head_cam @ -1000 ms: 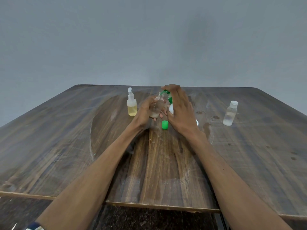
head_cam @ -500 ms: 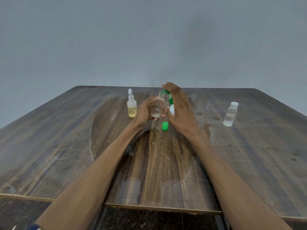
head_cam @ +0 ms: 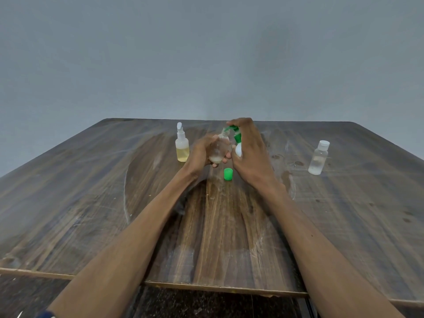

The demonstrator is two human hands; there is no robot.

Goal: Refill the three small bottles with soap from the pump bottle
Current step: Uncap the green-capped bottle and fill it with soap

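Note:
My left hand (head_cam: 202,151) grips a small clear bottle (head_cam: 219,149), uncapped and tilted with its neck under the green nozzle. My right hand (head_cam: 252,152) wraps around the white pump bottle (head_cam: 238,148), its fingers lying over the green pump head, and it hides most of the bottle. A green cap (head_cam: 228,174) lies on the table just in front of both hands. A small bottle with yellow liquid and a white flip cap (head_cam: 182,146) stands to the left. Far right stands a clear capped bottle (head_cam: 318,158).
Everything sits on a worn wooden table (head_cam: 114,203) whose near edge runs across the bottom of the view. Wet marks lie on the wood between my right hand and the capped bottle. A plain grey wall rises behind.
Both hands and the bottles stay in nearly the same place; only small shifts in my right hand over the pump head and in the view.

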